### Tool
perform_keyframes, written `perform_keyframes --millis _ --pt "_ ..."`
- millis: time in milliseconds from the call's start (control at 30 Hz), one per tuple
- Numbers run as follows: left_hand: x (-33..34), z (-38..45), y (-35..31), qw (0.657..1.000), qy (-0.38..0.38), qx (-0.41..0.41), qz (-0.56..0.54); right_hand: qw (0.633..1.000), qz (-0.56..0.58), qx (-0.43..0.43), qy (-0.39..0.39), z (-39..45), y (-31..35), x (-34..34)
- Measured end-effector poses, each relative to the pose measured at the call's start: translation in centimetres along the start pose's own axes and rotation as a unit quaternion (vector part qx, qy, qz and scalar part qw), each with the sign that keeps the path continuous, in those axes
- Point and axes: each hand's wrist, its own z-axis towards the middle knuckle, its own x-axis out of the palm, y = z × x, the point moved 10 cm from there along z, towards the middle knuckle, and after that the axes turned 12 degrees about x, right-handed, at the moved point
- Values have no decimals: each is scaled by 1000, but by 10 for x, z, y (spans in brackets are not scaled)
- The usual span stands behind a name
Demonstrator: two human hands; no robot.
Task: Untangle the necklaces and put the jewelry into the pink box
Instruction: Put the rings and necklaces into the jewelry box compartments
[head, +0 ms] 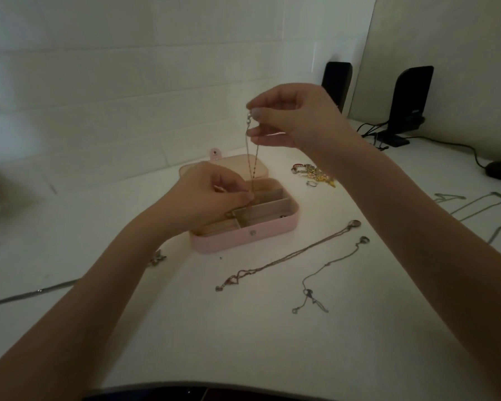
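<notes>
The pink box lies open on the white table, its lid folded back and its beige compartments showing. A thin beaded necklace hangs straight down over the box. My right hand pinches its upper end, near a small pearl clasp, well above the box. My left hand pinches the lower end just over the box's compartments. Two more necklaces lie loose on the table to the right: a long chain and a thinner one.
A heap of rings and colourful small jewelry sits right of the box. More silver chains lie at far right, another chain at left, and a small charm by my left forearm. Two black speakers with cables stand behind.
</notes>
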Motion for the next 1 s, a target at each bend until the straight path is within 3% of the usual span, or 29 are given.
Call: perform_keyframes --millis 100,200,267,433,667,900,1000 --pt "5 -3 2 998 49 6 34 995 -89 6 52 -5 0 14" --pt "-18 -2 7 998 -55 -4 43 981 -184 0 67 -8 -1 23" --pt "-23 -1 11 996 -87 -11 9 969 -235 -5 70 -9 0 27" --pt "-1 1 8 1000 16 4 0 944 -316 13 95 -8 -7 30" --pt "3 3 16 999 -10 -7 -36 897 -418 72 127 -6 -34 33" --pt "-30 1 20 996 -11 5 94 814 -543 149 146 -9 -66 26" --pt "-33 -2 27 993 32 -10 114 810 -552 137 144 -6 -67 27"
